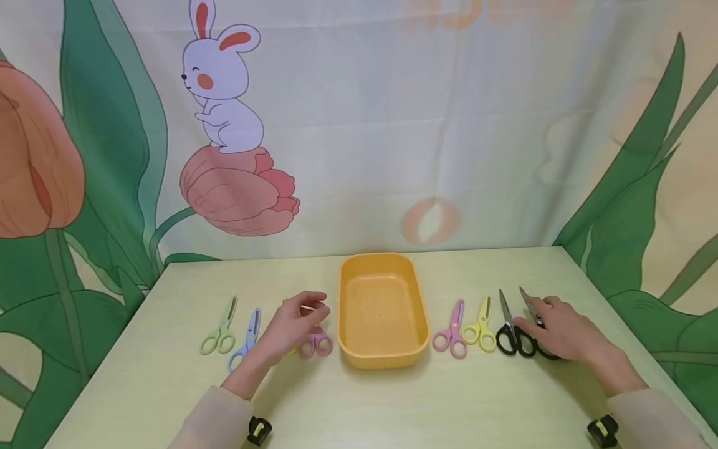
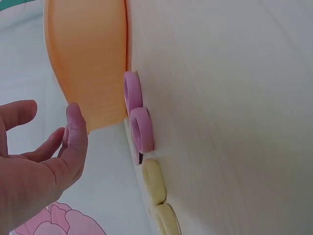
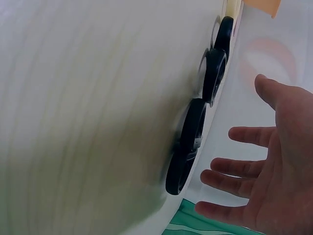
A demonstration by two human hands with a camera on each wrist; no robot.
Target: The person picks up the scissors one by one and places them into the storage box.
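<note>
My left hand [image 1: 297, 318] hovers with relaxed fingers over pink scissors [image 1: 316, 344] just left of the orange tray [image 1: 381, 360], holding nothing. In the left wrist view the pink handles [image 2: 139, 122] and yellow handles [image 2: 159, 196] lie side by side near the tray wall [image 2: 93, 58], with my left hand [image 2: 49, 156] apart from them. My right hand [image 1: 552, 324] is spread above the rightmost black scissors [image 1: 546, 355]. The right wrist view shows its fingers [image 3: 234, 171] straight and clear of the black handles [image 3: 188, 142].
Green scissors [image 1: 220, 330] and blue scissors [image 1: 245, 343] lie left of my left hand. Pink scissors [image 1: 451, 333], yellow scissors [image 1: 481, 327] and a second black pair [image 1: 513, 333] lie right of the tray. A printed backdrop hangs close behind the table.
</note>
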